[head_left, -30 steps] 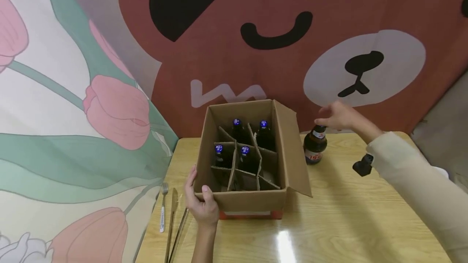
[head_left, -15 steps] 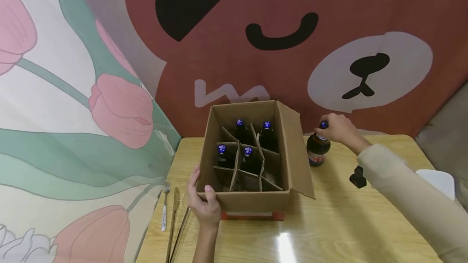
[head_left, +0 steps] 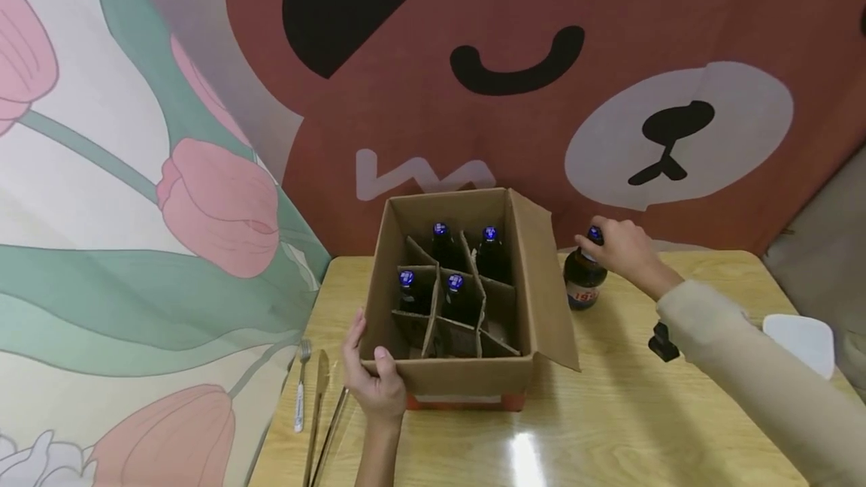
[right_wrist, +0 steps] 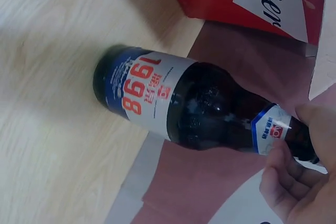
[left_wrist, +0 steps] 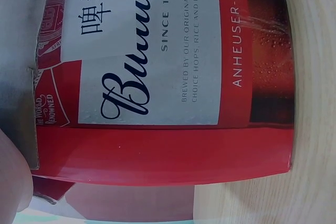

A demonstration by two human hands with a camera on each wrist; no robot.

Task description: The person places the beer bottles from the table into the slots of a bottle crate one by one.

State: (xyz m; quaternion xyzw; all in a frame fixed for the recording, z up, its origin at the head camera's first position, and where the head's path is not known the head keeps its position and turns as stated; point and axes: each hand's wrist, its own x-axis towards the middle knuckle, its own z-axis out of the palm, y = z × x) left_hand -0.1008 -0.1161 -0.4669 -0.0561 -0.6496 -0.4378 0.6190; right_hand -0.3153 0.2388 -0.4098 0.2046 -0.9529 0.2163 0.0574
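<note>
A cardboard beer box [head_left: 467, 378] stands on the table with its top open. Inside, card dividers [head_left: 483, 295] separate several dark bottles with blue caps [head_left: 455, 282]; front cells and a right-hand one hold no bottle. My left hand [head_left: 375, 389] grips the box's near left corner, thumb over the rim and fingers along the side. Right of the box, a brown beer bottle [right_wrist: 207, 108] labelled 1998 stands upright. My right hand [head_left: 628, 254] holds it by the neck, thumb and fingers round it just under the blue cap.
A box flap [head_left: 544, 284] sticks out to the right, close to the bottle. A fork [head_left: 301, 385], a long wooden utensil [head_left: 316, 412] and thin sticks [head_left: 329, 434] lie at left. A small black object [head_left: 663, 342] and a white dish [head_left: 801, 343] lie at right. A printed cloth [head_left: 406, 119] hangs behind.
My right hand has come down from above the bottle's top and taken hold of its neck. The left hand has stayed on the box corner.
</note>
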